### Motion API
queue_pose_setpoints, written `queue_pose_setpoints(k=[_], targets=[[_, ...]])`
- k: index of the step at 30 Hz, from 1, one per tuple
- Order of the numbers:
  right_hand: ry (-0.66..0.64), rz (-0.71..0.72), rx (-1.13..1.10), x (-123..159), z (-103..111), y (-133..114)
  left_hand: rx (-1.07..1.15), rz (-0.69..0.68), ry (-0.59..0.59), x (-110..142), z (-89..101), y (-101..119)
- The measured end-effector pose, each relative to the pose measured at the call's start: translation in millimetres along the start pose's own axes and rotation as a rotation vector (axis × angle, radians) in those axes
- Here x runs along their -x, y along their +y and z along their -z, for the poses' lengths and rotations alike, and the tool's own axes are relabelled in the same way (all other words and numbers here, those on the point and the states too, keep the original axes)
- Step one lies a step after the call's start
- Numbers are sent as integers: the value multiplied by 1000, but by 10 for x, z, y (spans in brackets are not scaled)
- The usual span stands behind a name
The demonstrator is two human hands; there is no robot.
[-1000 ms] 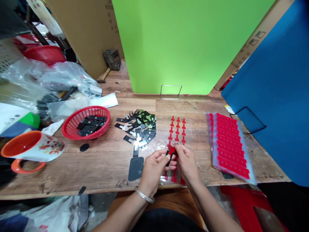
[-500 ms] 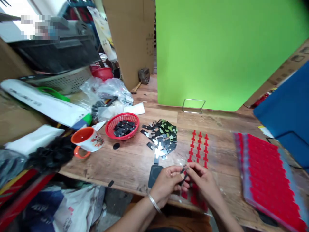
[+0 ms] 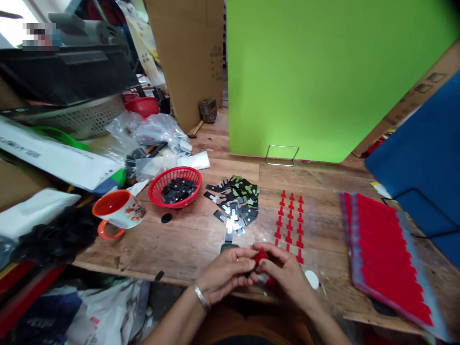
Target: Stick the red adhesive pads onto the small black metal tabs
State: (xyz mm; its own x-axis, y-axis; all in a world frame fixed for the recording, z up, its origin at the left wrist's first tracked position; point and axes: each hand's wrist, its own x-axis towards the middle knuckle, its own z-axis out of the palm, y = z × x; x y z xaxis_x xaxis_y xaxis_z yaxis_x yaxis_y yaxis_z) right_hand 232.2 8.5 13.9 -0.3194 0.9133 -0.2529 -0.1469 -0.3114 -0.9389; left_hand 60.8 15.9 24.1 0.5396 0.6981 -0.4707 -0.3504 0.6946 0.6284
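Observation:
Near the table's front edge, my left hand and my right hand meet with fingers closed around a small part. A red piece shows between the thumbs, and a dark edge of the part peeks out by the left fingertips. Most of it is hidden by my fingers. Just behind the left hand lies a dark pad, partly covered. Beyond it is a heap of small black and silver metal clips. Rows of red T-shaped stickers on a clear sheet lie behind the right hand.
A red basket of dark clips stands left of the heap, beside an orange-and-white mug. Stacked red sticker sheets lie at right. A white disc sits by my right wrist. Green board stands behind.
The dark strip in my fingers has turned, and a red face now shows between the thumbs. Both hands moved slightly left in view; the camera shifted too. A white disc has come into view.

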Motion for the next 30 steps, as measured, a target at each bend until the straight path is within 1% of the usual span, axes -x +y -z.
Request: queue_pose_setpoints(k=[1,2,4,6,8,9,11,12,13,14,15,16,20,21,23,25,27,28,30], targets=[[21,14,-4,1,-7,0,-24,-41,64,16,42,116],[46,32,5,5,-6,-1,-48,-112,158,36,96,263],[93,66,75,19,15,-3,-128,-309,350,82,239,629],[134,81,188,42,56,-2,-187,-557,577,122,417,1026],[182,94,267,68,99,6,-363,-735,718,142,600,1364],[208,104,285,82,116,11,-426,-788,825,140,680,1486],[254,134,303,110,141,20,-527,-841,1062,114,795,1611],[275,153,320,125,150,21,-605,-880,1141,91,822,1612],[295,178,347,141,159,21,-685,-922,1171,64,828,1574],[315,207,382,156,171,19,-769,-958,1150,34,815,1504],[334,238,424,171,188,17,-843,-969,1087,0,787,1407],[352,268,468,186,210,17,-913,-941,1012,-35,747,1291],[425,372,638,260,370,55,-1266,-744,664,-189,559,764],[445,397,680,287,424,76,-1320,-722,589,-221,516,643],[479,442,761,356,539,129,-1382,-697,482,-262,439,439],[496,476,834,444,649,188,-1435,-671,422,-258,383,307],[477,478,918,543,740,244,-1474,-628,410,-210,354,255],[451,462,965,590,774,270,-1481,-596,430,-176,351,256],[379,410,1065,665,821,318,-1473,-528,510,-100,366,292]])
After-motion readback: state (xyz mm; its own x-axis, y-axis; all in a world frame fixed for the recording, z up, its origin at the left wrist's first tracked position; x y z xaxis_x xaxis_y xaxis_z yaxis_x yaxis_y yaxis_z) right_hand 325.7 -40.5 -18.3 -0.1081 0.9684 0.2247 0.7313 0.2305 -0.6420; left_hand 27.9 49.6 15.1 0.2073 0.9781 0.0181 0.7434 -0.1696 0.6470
